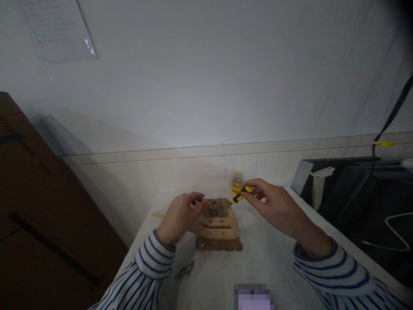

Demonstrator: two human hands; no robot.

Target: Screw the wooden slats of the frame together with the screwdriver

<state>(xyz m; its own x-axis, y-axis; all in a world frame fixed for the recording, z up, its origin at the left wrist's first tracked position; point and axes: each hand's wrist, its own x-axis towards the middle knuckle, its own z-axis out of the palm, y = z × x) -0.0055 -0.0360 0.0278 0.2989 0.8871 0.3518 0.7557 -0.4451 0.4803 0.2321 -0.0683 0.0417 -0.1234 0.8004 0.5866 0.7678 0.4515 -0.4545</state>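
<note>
My right hand (275, 206) grips a small yellow and black screwdriver (238, 198) between thumb and fingers. Its tip points down and left at the far right corner of a light wooden assembly (222, 234), made of slats with dark screw heads and a printed or carved panel. My left hand (180, 215) is at the left side of that assembly, thumb and forefinger curved with a small gap between them; its other fingers are hidden. Beneath this hand a wooden strip (158, 214) sticks out to the left. Under the slats lies a brown block (219, 244).
Behind the assembly stands a small clear jar with yellow parts (238, 183), near the wall. A dark metal object (185, 270) lies on the white-covered table (209, 275). A brown cabinet or carton (48, 206) is at left; black panels (351, 198) and a white cable (387, 247) are at right.
</note>
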